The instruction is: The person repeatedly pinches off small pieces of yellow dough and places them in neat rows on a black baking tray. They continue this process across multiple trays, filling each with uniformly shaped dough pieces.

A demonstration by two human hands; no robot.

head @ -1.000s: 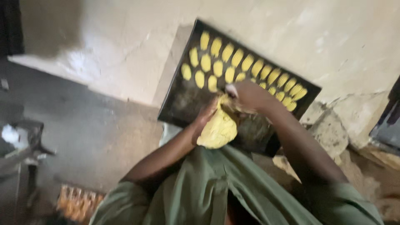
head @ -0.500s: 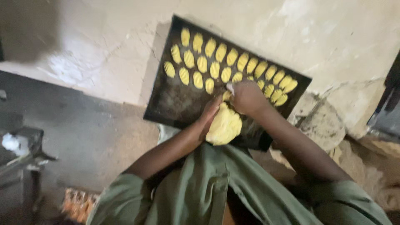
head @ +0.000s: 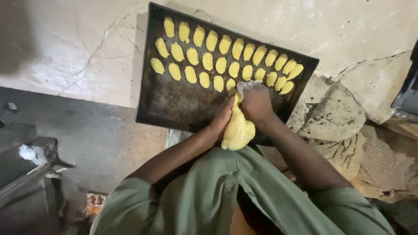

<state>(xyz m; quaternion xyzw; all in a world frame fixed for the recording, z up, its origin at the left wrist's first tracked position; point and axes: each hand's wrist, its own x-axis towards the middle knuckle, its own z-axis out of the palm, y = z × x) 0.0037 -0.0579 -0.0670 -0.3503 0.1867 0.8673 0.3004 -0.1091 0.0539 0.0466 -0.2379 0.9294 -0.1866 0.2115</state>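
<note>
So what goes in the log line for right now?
left hand: steadies piping bag | right hand: grips bag top | tray: rows of ridged dough pieces

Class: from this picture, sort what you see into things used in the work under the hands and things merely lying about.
In use: piping bag, held by left hand and right hand; baking tray; piped dough pieces.

Lying about: broken slab; white rag; metal stand.

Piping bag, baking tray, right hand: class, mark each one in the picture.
piping bag (head: 238, 129), head view, its bulging yellow body.
baking tray (head: 174, 104), head view, its bare dark floor.
right hand (head: 257, 103), head view, its back.
</note>
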